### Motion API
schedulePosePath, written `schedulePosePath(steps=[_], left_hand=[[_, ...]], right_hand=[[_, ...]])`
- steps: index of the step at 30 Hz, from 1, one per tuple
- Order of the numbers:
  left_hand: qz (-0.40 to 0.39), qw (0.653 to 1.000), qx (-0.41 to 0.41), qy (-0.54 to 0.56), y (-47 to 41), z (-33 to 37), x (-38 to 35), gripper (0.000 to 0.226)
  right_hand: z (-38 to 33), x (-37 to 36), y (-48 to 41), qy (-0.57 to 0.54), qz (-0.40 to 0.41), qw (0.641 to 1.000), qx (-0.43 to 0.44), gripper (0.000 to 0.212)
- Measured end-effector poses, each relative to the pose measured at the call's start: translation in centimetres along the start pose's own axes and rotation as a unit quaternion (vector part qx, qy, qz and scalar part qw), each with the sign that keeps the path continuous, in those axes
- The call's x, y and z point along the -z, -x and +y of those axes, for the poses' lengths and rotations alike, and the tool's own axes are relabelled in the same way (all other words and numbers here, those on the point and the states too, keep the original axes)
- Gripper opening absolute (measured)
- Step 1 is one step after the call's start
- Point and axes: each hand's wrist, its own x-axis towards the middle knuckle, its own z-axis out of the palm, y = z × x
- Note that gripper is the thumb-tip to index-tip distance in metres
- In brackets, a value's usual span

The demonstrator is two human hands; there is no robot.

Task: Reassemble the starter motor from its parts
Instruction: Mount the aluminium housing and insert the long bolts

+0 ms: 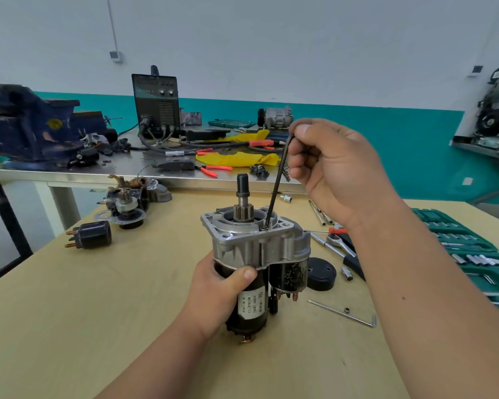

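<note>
- My left hand (216, 292) is wrapped around the black cylindrical body of the starter motor (257, 263), which stands upright at the frame's centre on the pale wooden table (98, 326), pinion shaft up.
- My right hand (332, 171) is closed on the bent top of a thin black hex key (277, 185); its tip sits in a bolt hole on the silver aluminium nose housing.
- Lower right lies a silver L-shaped hex key (343, 313), with a round black plastic cap (321, 273) just beside the motor.
- At the right edge sits a green socket set tray (473, 254).
- Left of centre lie a black solenoid with 3 copper terminals (91, 239) and a second, dismantled starter assembly (127, 201).
- Beyond, a steel bench (69, 175) carries a black welding machine (156, 106) and, upper left, a blue bench vise (29, 125).
</note>
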Motion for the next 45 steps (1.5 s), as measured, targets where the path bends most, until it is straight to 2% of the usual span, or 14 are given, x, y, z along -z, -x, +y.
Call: schedulePosePath(steps=[4,8,11,16,23,29,35,37,38,40,42,44,45], left_hand=[[-0.002,1.0,-0.001,0.0,0.0,0.0,0.0,0.06],[0.0,1.0,0.001,-0.002,0.0,0.0,0.0,0.065],[0.002,1.0,0.001,-0.007,0.0,-0.2,0.0,0.057],[0.007,1.0,0.009,-0.02,-0.1,-0.4,0.1,0.057],[0.024,1.0,0.018,-0.005,-0.2,-0.5,0.1,0.051],[0.026,1.0,0.012,0.0,-0.2,-0.5,0.2,0.05],[0.01,1.0,0.003,-0.003,-0.2,-0.5,0.1,0.051],[0.008,1.0,0.001,-0.004,-0.2,-0.5,0.1,0.051],[0.008,1.0,-0.001,-0.004,-0.2,-0.6,0.1,0.049],[0.009,1.0,-0.002,-0.006,-0.3,-0.7,0.2,0.048],[0.012,1.0,-0.005,-0.007,-0.3,-0.7,0.2,0.05],[0.016,1.0,-0.007,-0.009,-0.3,-0.8,0.3,0.055],[0.016,1.0,-0.003,-0.009,-0.3,-0.8,0.3,0.059]], right_hand=[[0.0,-0.1,0.0,0.0,-0.011,1.0,-0.007,0.024],[-0.3,-0.3,0.2,0.003,-0.056,0.998,-0.006,0.026],[-0.6,-0.9,0.3,0.019,-0.086,0.996,-0.024,0.028],[-1.3,-1.5,0.2,0.054,-0.054,0.994,-0.072,0.022],[-2.2,-1.0,0.9,0.087,-0.093,0.987,-0.098,0.023],[-1.3,-1.1,0.0,0.056,-0.037,0.993,-0.098,0.017],[1.6,-1.2,-0.8,0.158,0.008,0.985,-0.07,0.02],[2.0,-1.4,-0.4,0.191,-0.022,0.98,-0.051,0.021],[2.2,-1.5,0.0,0.236,-0.052,0.97,-0.032,0.022],[2.7,-1.7,1.3,0.362,-0.093,0.927,0.033,0.016],[3.4,-1.8,2.2,0.448,-0.089,0.884,0.1,0.011],[3.6,-2.0,2.8,0.507,-0.085,0.848,0.132,0.014],[3.5,-2.2,3.1,0.55,-0.106,0.817,0.141,0.015]])
